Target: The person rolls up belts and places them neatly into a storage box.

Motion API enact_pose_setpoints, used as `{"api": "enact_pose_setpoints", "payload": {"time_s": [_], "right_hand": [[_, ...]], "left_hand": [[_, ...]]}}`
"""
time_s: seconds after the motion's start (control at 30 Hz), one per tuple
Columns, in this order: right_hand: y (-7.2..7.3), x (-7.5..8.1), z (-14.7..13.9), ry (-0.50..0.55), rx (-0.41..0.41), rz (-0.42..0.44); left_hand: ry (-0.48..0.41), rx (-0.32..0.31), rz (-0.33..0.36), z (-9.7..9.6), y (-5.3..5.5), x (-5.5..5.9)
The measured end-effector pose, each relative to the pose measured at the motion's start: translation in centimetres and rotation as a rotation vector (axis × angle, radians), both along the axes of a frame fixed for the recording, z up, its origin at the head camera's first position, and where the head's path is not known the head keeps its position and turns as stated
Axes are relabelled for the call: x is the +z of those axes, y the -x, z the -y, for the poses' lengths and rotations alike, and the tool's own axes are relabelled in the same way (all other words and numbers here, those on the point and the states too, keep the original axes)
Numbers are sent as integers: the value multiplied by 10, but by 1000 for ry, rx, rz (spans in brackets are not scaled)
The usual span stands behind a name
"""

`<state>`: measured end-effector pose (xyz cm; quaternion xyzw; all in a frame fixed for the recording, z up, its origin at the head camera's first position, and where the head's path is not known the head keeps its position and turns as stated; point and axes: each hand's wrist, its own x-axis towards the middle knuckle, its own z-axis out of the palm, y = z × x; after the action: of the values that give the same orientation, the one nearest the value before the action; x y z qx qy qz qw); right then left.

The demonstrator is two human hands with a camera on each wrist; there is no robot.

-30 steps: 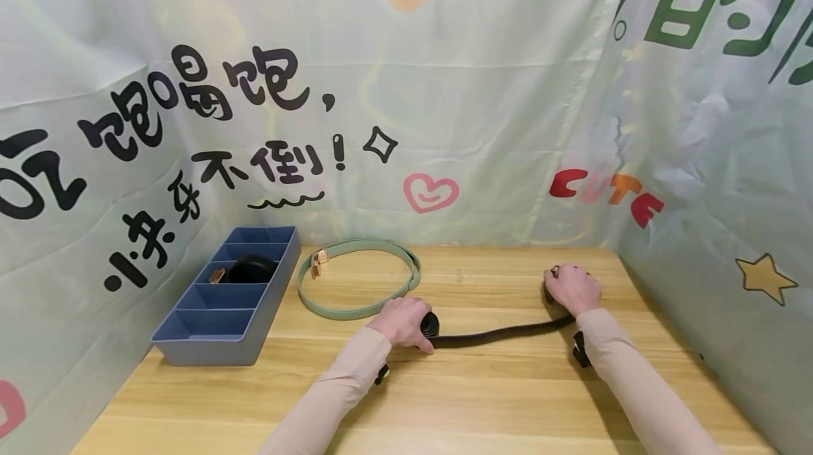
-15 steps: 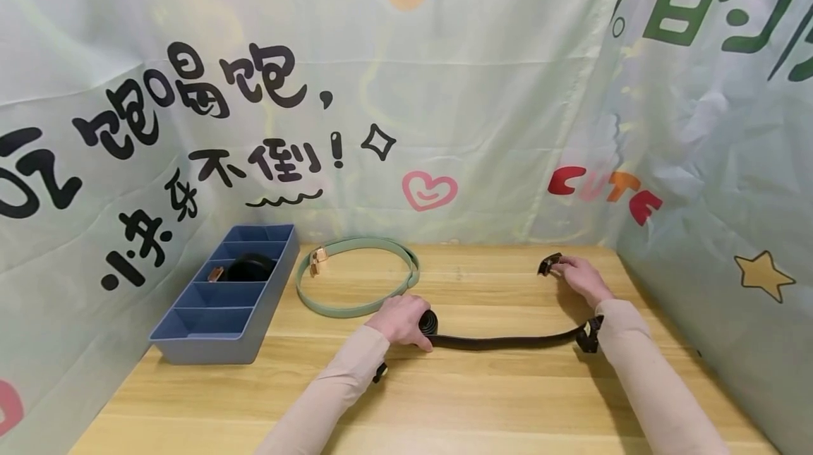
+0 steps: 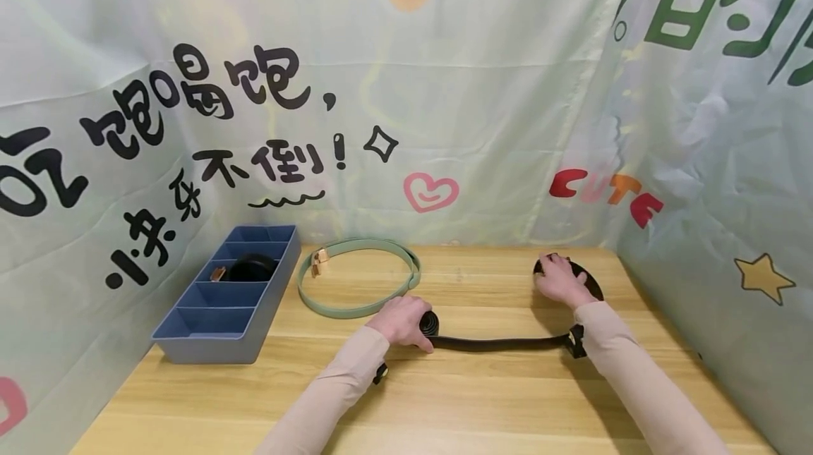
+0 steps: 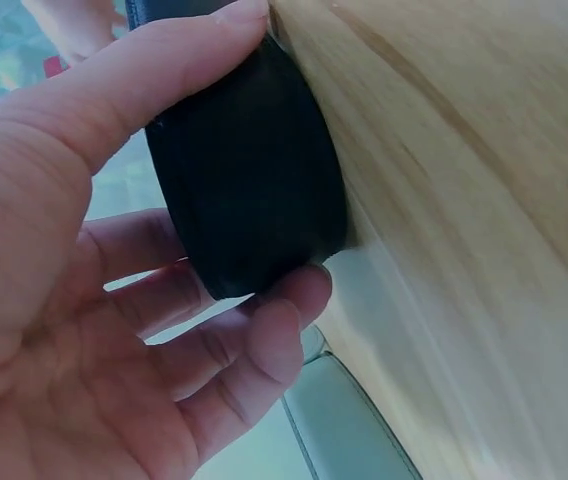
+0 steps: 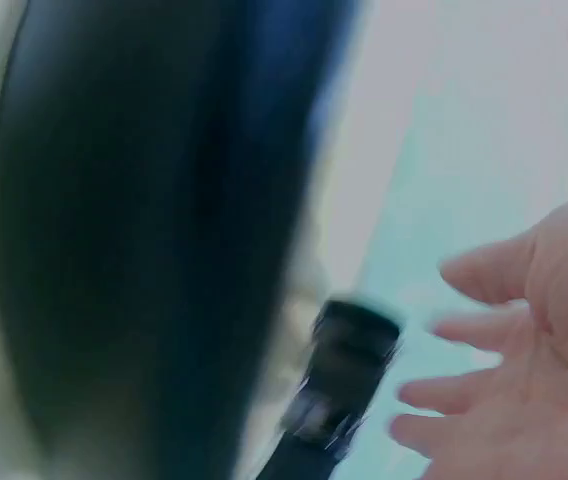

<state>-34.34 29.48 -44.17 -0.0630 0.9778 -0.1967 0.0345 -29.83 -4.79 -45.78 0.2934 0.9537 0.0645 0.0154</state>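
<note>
A black belt (image 3: 495, 345) stretches across the middle of the table, its left end rolled into a tight coil (image 3: 429, 324). My left hand (image 3: 401, 321) grips that coil; in the left wrist view the thumb lies over the rolled strap (image 4: 254, 180) and the fingertips curl under its lower edge. At the belt's right end my right hand (image 3: 562, 280) hovers by the strap, which bends round behind it. The right wrist view shows its fingers (image 5: 454, 390) spread, apart from the buckle (image 5: 349, 345). A blurred length of strap (image 5: 144, 240) fills that view's left.
Left on the table (image 3: 457, 405) stands a blue divided tray (image 3: 209, 353), with a rolled black belt (image 3: 253, 268) in one compartment. A green belt (image 3: 356, 312) with a gold-coloured buckle (image 3: 319, 257) lies looped behind my left hand. Printed cloth (image 3: 483, 123) hangs around the table.
My right hand lifted the buckle end toward the right, then came back left and let go of it. The strap's end now curves behind that hand. My left hand has stayed on the coil.
</note>
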Motion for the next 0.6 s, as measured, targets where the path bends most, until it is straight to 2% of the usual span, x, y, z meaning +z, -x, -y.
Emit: {"api": "enact_pose_setpoints", "payload": {"time_s": [0.17,0.23,0.4,0.5,0.6], "right_hand": [[-15,1,42,-50,120,-70],[-23,-1,60,-6,187,-64],[-42,-8,100,86,384,12],[-50,-11,119,75,492,-26],[-55,-15,131,106,612,-63]], "left_hand": [[-20,-2,8,-1,1,-1],[-32,2,16,-1,1,-2],[-53,10,24,-1,2,-3],[-64,17,23,-1,2,-2],[-70,19,20,-1,2,-2]]}}
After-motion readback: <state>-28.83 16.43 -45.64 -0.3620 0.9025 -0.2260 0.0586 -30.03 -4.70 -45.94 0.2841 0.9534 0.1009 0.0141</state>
